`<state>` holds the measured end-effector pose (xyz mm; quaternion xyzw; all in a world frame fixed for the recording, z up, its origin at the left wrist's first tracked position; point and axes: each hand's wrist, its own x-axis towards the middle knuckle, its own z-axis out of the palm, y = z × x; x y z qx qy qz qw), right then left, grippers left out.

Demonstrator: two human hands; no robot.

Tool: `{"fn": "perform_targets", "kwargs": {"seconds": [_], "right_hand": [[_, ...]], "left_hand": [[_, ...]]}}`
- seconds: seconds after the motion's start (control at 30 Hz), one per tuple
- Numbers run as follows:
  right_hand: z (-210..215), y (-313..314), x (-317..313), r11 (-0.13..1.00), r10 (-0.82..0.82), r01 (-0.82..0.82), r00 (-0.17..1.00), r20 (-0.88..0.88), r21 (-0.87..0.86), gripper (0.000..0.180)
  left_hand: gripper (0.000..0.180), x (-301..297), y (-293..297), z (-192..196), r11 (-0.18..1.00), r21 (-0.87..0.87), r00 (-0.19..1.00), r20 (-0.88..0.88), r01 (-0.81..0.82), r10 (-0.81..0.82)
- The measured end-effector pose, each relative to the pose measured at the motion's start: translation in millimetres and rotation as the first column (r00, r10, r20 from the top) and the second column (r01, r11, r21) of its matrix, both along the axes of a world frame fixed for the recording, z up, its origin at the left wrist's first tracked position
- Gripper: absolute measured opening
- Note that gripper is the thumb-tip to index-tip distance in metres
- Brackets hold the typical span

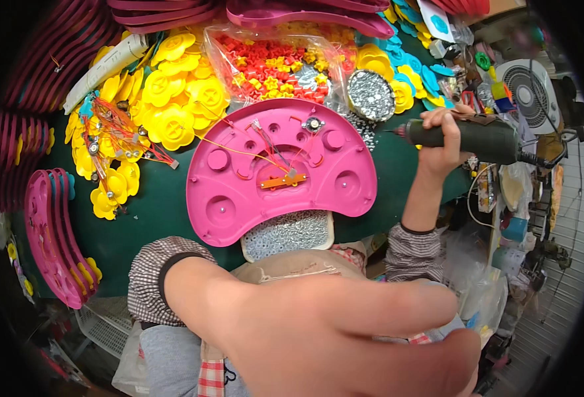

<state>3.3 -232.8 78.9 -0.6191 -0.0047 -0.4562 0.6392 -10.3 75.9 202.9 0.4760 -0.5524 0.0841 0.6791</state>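
Observation:
My right hand (441, 142) is wrapped round a dark green electric screwdriver (490, 141), whose tip points left over the green table. Very close to the camera, my left hand (351, 324) reaches across the lower middle with its fingers stretched to the right; nothing shows in it, and part of the fingers is hidden. Between the hands and the far piles lies a pink curved plastic shell (239, 210), hollow side up. A small orange circuit board (283, 181) sits in its middle recess, with red and yellow wires and a round metal part (313, 124) near the top.
A white tray of small screws (289, 235) stands under the shell's near edge. Beyond are yellow flower-shaped pieces (173, 99), a bag of red and yellow parts (272, 66) and a round tin of screws (371, 94). Pink shells (54, 238) stack left; a fan (529, 92) stands right.

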Motion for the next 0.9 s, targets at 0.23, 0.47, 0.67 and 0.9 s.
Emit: {"fn": "perform_targets", "kwargs": {"seconds": [0.23,0.47,0.67,0.9], "right_hand": [[-17.7,-70.0,-26.4,0.799,-0.586,0.517,0.785,-0.201,-0.308,0.024],[12.0,-46.1,-41.6,0.381,-0.651,0.786,0.602,0.463,-0.488,0.073],[26.3,79.7,23.0,0.554,0.039,-0.17,0.983,-0.178,-0.815,0.034],[-39.4,117.7,93.2,0.015,0.162,-0.406,0.903,-0.398,-0.914,0.024]], "left_hand": [[0.011,-20.5,-43.5,-21.8,0.934,-0.35,0.993,-0.113,-0.074,0.037],[0.018,29.1,10.4,-9.4,0.954,-0.023,0.952,-0.067,0.298,-0.299],[0.02,3.2,-25.9,-28.7,0.979,-0.193,0.996,0.067,0.07,-0.058],[0.023,62.2,63.3,-29.6,0.896,0.426,0.992,-0.052,0.125,-0.114]]}}
